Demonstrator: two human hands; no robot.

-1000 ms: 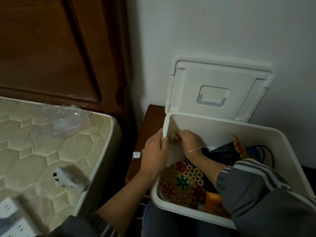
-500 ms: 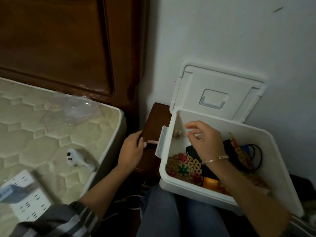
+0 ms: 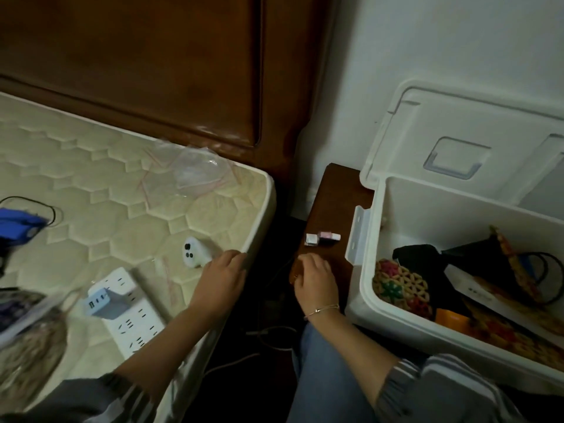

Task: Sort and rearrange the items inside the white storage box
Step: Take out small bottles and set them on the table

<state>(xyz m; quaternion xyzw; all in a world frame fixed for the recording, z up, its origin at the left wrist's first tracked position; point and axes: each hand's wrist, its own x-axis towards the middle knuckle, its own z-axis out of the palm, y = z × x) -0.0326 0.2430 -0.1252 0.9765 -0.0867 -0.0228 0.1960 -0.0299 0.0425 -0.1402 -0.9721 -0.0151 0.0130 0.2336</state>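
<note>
**Resting both hands outside the white storage box**

The white storage box [image 3: 363, 279] sits at the right with its lid [image 3: 457, 126] tipped back against the wall. Inside, on the left, there's a colourful woven mat [image 3: 399, 285], with a black bundle [image 3: 421, 257] just behind it, an orange packet [image 3: 451, 322] against the near wall and a flat white carton [image 3: 482, 290] lying across the middle. A black cable [image 3: 549, 270] loops at the far right.

The left hand [image 3: 221, 282] rests on the corner of the mattress [image 3: 91, 184], fingers loosely bent over the edge with nothing in them. It's right beside a small white gadget [image 3: 195, 251].

The right hand [image 3: 314, 279] sits on the dark wooden worktop [image 3: 332, 193] between the bed and the box. Its fingers are curled under, and I cannot tell whether they hold anything. Just beyond it a little pink bottle [image 3: 328, 236] lies on its side, close to the box wall.

On the mattress, a white power strip [image 3: 134, 315] carries a blue-grey charger [image 3: 103, 302], and a clear plastic bag [image 3: 192, 169] lies near the wooden headboard [image 3: 152, 71].
</note>
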